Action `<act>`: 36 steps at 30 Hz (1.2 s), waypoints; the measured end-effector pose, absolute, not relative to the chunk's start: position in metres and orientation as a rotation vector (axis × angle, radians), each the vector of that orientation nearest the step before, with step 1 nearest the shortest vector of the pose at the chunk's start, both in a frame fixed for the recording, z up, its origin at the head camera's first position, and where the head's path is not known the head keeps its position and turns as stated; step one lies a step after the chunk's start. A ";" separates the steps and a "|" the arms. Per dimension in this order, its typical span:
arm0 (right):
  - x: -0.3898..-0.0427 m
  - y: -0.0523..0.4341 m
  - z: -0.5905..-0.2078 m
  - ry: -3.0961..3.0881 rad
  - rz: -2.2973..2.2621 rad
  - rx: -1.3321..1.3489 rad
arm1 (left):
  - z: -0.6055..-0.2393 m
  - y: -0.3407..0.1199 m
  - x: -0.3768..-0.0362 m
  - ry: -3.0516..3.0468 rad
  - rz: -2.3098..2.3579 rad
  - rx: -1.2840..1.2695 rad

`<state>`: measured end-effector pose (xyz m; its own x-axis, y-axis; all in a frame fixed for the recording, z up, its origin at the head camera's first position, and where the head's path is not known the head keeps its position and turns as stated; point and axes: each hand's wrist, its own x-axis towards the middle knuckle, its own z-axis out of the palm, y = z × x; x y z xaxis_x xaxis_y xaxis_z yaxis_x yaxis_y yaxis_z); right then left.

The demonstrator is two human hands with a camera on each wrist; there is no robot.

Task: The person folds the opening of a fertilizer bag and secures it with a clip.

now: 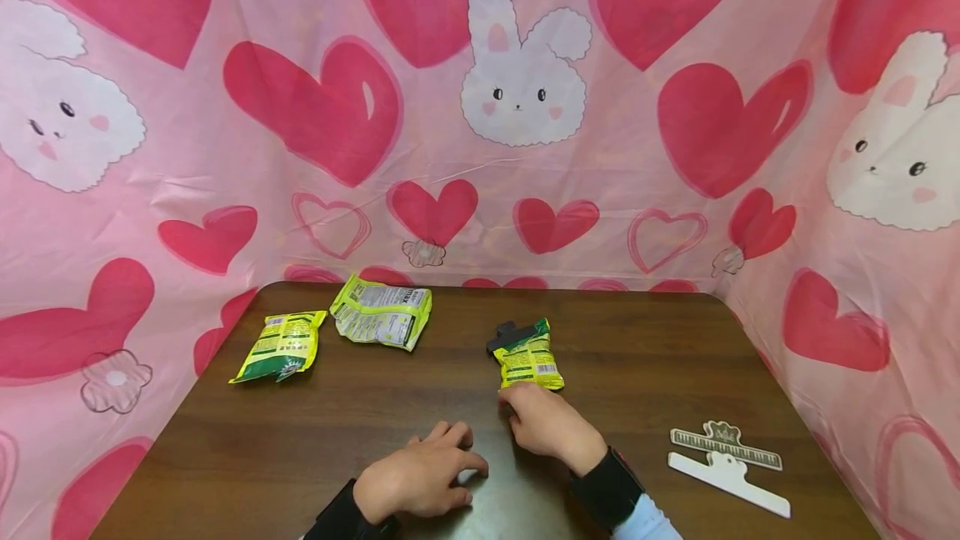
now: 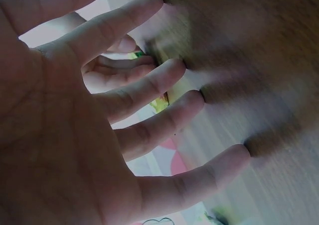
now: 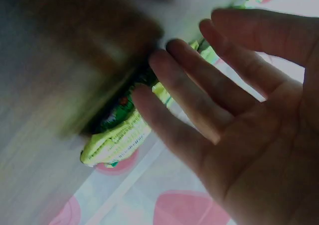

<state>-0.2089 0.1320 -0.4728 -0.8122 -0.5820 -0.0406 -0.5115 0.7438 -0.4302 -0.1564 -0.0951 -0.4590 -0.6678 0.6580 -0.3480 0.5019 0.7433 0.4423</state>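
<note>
1. Clipped packet (image 1: 531, 363) on the table (image 1: 435, 390), black clip (image 1: 512, 337) at its far end; small print illegible.
2. Right hand (image 1: 553, 426) just nearer than it, fingers loosely extended; contact unclear.
3. Left hand (image 1: 422, 475) nearer, left of it, fingers spread.
4. Farther left: "max" packet (image 1: 384, 315), yellow packet (image 1: 283, 346).
5. Nearer, right: patterned clip (image 1: 693, 441), white clip (image 1: 729, 480).

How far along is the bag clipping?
Looks done: the black clip sits on the rightmost bag. In hand: nothing; the right hand is open by that bag, the left hand over the table. Likely left: the leftmost bag and the back bag show no clip; the patterned clip and white clip lie unused.
</note>
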 end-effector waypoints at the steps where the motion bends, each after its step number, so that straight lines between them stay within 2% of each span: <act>1: -0.208 0.131 -0.473 2.788 -0.586 -0.875 | -0.459 -0.095 -0.157 2.449 0.426 0.877; 12: -0.210 0.134 -0.474 2.931 -0.375 -0.800 | -0.456 -0.095 -0.158 2.449 0.417 0.874; 36: -0.230 0.143 -0.490 2.918 -0.467 -0.812 | -0.457 -0.098 -0.159 2.432 0.424 0.879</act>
<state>-0.2305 0.1433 -0.4902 -0.8567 -0.5157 0.0076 -0.4923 0.8134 -0.3099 -0.1587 -0.0982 -0.4568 -0.6570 0.6616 -0.3614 0.5005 0.7413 0.4473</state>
